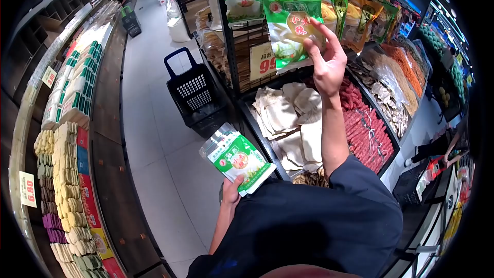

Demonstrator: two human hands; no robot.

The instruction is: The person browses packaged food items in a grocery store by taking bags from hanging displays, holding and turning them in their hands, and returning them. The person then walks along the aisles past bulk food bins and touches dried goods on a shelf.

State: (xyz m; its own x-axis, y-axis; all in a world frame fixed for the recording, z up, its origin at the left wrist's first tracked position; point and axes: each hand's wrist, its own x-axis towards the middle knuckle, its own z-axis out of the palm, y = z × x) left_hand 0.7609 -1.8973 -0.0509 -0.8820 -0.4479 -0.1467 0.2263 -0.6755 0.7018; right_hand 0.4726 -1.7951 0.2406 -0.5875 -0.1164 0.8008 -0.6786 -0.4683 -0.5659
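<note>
My left hand (pixel 232 190), low at the left of my body, grips a stack of green-and-white food packets (pixel 240 160) with red lettering, its thumb on their front. Raised at the display rack, my right hand (pixel 329 62) has its thumb and fingers at the right edge of a matching food packet (pixel 296 33). That packet is upright, in front of the rack's hooks; whether it still hangs from one I cannot tell. Another green packet (pixel 242 2) hangs beside it on the left. Yellow-and-green bags (pixel 355 15) hang to the right.
Below the rack, a black bin (pixel 265 144) holds pale flat dried goods (pixel 288 113) and red sausages (pixel 363 128). A dark shopping basket (pixel 193 90) stands on the aisle floor (pixel 154 118). Stacked packaged noodles (pixel 67 175) line the left shelf. A person with a basket (pixel 411 180) is at right.
</note>
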